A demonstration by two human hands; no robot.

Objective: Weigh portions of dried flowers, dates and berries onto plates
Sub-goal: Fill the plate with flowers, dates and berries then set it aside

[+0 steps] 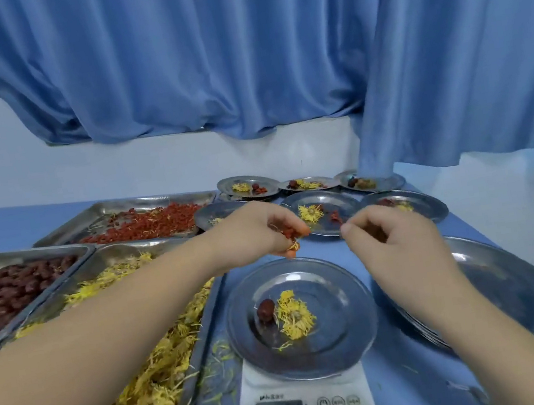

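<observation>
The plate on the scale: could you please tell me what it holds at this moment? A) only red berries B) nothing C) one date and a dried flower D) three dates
C: the plate carries just one dark date beside a yellow dried flower.

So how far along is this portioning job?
Several filled plates at the back look done. In hand: the plate on the scale holds a date and yellow flowers but no berries yet. Red berries are held over its far edge in the person's left grip. Left: a stack of empty plates on the right.
</observation>
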